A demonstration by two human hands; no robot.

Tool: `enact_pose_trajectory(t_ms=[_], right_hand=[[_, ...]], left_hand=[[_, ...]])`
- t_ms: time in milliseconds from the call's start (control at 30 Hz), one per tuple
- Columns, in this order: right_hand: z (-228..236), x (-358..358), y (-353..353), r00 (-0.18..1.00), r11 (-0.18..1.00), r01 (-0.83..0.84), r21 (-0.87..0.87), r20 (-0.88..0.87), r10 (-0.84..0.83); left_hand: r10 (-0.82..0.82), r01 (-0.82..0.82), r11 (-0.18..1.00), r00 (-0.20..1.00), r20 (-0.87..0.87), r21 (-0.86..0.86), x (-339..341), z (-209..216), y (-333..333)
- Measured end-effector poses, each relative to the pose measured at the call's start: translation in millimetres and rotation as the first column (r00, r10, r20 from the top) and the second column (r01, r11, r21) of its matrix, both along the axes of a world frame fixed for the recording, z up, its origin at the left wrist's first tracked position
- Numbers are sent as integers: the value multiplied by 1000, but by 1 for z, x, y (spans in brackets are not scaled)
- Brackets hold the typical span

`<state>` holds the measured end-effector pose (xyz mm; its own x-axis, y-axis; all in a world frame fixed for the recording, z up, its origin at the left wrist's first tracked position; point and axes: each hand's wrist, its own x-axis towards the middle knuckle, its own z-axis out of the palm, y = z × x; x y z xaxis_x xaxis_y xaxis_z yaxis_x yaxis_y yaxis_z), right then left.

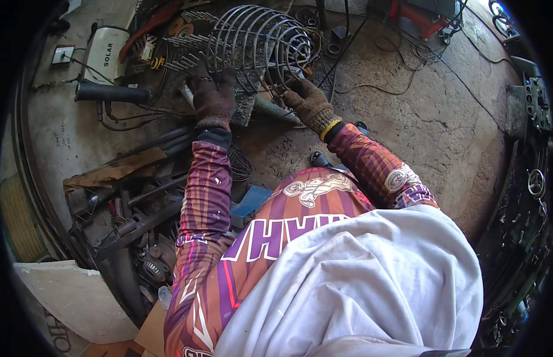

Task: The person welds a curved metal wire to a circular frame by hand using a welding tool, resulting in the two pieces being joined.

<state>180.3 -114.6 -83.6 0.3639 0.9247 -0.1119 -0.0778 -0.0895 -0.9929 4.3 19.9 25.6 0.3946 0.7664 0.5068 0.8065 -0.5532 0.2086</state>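
Note:
A cage of bent metal rods (252, 44), with curved ribs narrowing to a rounded end at the right, lies on a cluttered workbench (244, 107) at the top of the view. My left hand (214, 101), in a dark brown work glove, reaches to the cage's near left edge. Its fingers point away from me with a gap between them; whether they touch a rod I cannot make out. My right hand (311, 106), in a brown knit glove with a yellow cuff, has its fingers closed on the cage's near right side.
Several straight threaded-looking rods (190, 41) lie left of the cage. A white box-shaped device (107, 56) and a black cylinder (113, 93) are farther left. Metal bars (151, 190) crowd the floor below. Cables (407, 59) trail across the concrete floor at right.

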Motion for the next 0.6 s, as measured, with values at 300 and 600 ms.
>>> enact_pose_trajectory(t_ms=[300, 600], right_hand=[[11, -1, -3, 987, 1000, -13, -11, 162, 14], [-18, 35, -45, 963, 973, -99, -210, 226, 147]], left_hand=[[-5, 71, 941, 981, 194, -332, -13, -22, 18], [-18, 37, 996, 977, 212, -83, -3, 13, -30]])
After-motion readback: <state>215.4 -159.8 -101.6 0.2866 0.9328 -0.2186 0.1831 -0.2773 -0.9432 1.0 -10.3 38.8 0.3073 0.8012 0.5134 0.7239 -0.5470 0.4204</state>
